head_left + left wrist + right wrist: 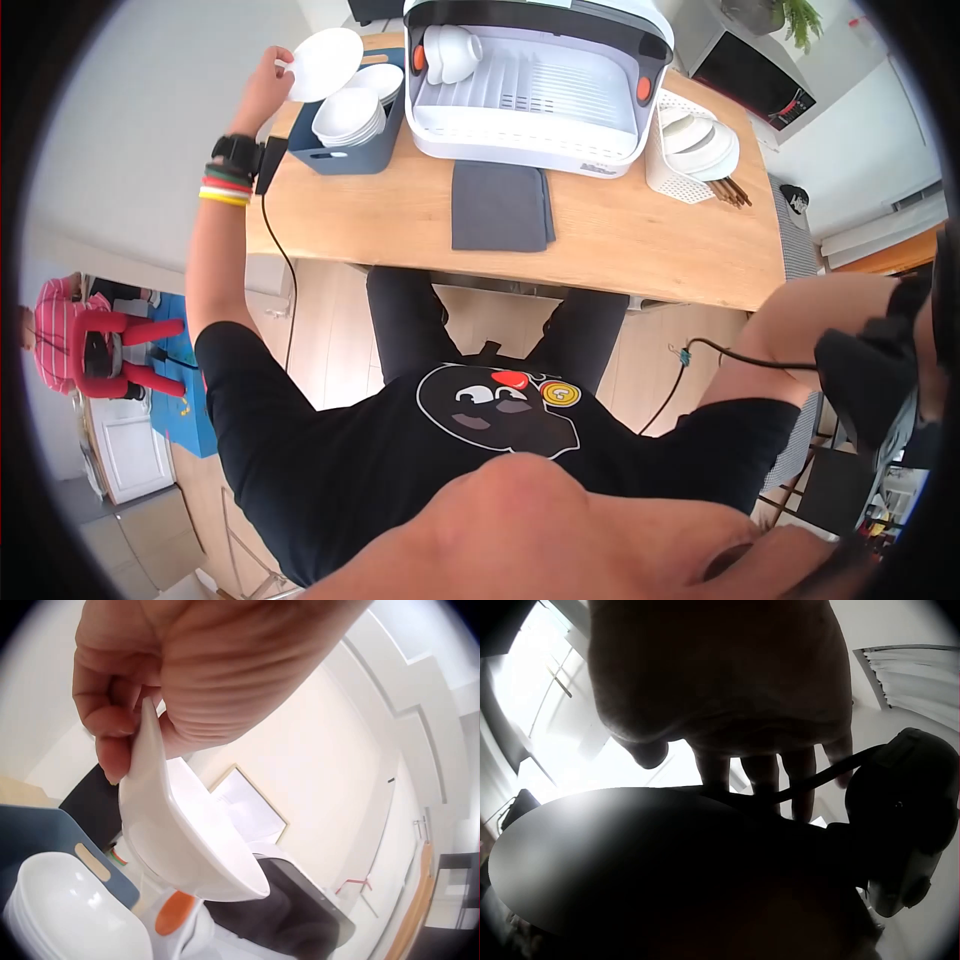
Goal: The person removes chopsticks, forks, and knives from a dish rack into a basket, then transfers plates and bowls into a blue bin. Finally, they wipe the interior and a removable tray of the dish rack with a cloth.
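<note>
In the head view my left hand [268, 82] pinches the edge of a white bowl [328, 65], raised over the dark blue basket [345, 162]. The left wrist view shows thumb and fingers gripping the narrow lip of the bowl [180, 825], which hangs tilted. Stacked white bowls [348, 117] and another white dish [380, 80] sit in the basket. Raised beside the head, my right hand [720, 682] is a dark silhouette with its fingers extended downward, behind a dark rounded shape [630, 855] and a black cable [825, 775].
A white dish rack [520, 150] with its lid up holds several small white cups [450, 55]. To its right stands a perforated white basket [680, 180] of dishes and brown chopsticks [730, 192]. A folded grey cloth [500, 205] lies in front. Another person [70, 335] is at far left.
</note>
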`<control>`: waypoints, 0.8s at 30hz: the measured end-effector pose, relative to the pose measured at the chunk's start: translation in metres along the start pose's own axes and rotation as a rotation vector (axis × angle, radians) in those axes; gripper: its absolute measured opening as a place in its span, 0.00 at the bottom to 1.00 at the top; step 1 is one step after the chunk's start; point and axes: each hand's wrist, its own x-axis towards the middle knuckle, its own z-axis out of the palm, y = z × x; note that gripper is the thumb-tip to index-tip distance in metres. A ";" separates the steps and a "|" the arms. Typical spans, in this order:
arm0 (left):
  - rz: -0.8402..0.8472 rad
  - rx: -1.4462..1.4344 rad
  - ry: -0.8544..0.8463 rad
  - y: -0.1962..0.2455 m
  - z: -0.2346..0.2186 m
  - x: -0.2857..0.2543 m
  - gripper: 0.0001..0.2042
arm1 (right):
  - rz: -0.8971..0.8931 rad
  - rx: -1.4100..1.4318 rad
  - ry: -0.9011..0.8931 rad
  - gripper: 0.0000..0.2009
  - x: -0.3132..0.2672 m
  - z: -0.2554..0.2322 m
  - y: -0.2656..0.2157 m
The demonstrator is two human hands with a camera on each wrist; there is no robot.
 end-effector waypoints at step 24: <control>-0.389 -0.119 -0.508 -0.089 0.092 0.096 0.13 | 0.323 -0.091 -0.069 0.29 -0.039 -0.043 0.123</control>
